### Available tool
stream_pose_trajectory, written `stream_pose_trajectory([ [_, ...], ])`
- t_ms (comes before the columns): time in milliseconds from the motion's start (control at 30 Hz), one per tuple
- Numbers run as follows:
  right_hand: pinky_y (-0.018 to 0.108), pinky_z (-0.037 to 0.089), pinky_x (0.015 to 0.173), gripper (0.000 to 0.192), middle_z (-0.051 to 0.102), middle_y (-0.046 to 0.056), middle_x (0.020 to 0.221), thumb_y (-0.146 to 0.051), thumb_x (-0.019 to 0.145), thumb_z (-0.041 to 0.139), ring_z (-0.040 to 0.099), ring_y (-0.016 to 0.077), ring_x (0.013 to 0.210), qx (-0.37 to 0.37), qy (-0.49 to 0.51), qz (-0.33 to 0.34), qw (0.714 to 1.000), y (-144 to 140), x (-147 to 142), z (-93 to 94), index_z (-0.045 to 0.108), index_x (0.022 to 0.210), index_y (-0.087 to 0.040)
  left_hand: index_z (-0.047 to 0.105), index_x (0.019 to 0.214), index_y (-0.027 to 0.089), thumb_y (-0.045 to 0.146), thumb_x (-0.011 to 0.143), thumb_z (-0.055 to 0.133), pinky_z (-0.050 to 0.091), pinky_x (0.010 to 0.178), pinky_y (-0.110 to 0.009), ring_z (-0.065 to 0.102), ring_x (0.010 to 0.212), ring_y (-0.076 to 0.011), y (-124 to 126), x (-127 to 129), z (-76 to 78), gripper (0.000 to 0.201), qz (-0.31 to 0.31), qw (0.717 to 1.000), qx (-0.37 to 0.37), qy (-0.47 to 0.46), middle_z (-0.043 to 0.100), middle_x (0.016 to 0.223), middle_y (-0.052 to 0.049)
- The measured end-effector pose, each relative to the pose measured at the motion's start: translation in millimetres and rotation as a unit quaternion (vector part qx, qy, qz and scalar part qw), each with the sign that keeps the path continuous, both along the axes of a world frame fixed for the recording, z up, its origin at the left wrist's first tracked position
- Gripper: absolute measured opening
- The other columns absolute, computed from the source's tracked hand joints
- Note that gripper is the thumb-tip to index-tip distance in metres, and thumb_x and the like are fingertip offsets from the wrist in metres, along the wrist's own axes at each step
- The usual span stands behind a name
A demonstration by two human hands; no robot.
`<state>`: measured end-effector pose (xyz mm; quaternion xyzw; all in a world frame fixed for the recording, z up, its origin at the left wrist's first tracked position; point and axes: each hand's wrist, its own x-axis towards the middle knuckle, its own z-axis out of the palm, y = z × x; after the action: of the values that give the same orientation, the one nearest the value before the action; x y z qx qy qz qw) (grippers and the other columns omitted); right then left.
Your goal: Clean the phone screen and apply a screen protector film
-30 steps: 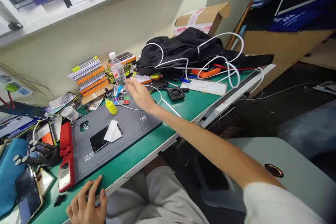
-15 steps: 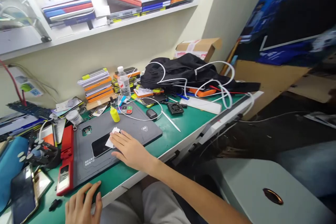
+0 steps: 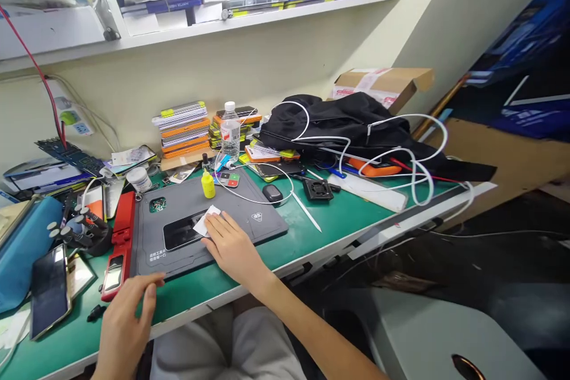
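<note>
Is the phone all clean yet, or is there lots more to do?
Not finished, it seems. The phone already lies on the grey mat. The right hand presses a white wipe on it; the left hand touches the mat's edge. The yellow bottle stands behind.

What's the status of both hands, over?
Right hand flat on white wipe over phone. Left hand touching gray mat edge. Yellow bottle close behind.

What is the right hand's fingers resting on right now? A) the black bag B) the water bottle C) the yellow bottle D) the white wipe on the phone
D: the right hand lies on the grey mat, fingertips on the white wipe over the phone.
</note>
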<state>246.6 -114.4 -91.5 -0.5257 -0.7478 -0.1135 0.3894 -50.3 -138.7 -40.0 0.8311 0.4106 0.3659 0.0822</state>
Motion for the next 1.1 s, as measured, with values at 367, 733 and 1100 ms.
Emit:
stream_pose_trajectory([
  [367,0.056,0.055,0.137,0.035,0.082,0.018,0.142,-0.029,0.126,0.050,0.078,0.0311,0.136,-0.033,0.077,-0.004,0.996,-4.3,8.8,2.1,0.080,0.136,-0.013,0.058,0.173,0.025,0.070,0.120,0.041,0.064,0.103,-0.061,0.079,0.121,-0.0388,80.7,44.5,30.1,0.071,0.011,0.986,-0.160,-0.046,0.072,0.159,-0.024],
  [733,0.050,0.062,0.124,0.029,0.085,0.015,0.125,-0.023,0.123,0.053,0.080,0.0303,0.121,-0.027,0.066,-0.059,0.996,-6.6,5.4,11.5,0.081,0.124,-0.016,0.074,0.161,0.021,0.079,0.110,0.068,0.056,0.119,-0.053,0.074,0.134,-0.0377,149.7,68.9,23.6,0.078,-0.151,0.956,-0.043,0.249,0.076,0.150,-0.018],
  [1100,0.052,0.054,0.134,0.055,0.073,0.017,0.167,-0.048,0.128,0.053,0.067,0.0341,0.156,-0.105,-0.026,-0.071,0.992,6.8,7.9,7.6,0.070,0.164,-0.010,0.074,0.162,0.019,0.086,0.114,0.054,0.055,0.122,-0.060,0.071,0.141,-0.0433,153.8,57.5,-2.1,0.085,-0.163,0.960,-0.037,0.225,0.074,0.159,-0.021],
])
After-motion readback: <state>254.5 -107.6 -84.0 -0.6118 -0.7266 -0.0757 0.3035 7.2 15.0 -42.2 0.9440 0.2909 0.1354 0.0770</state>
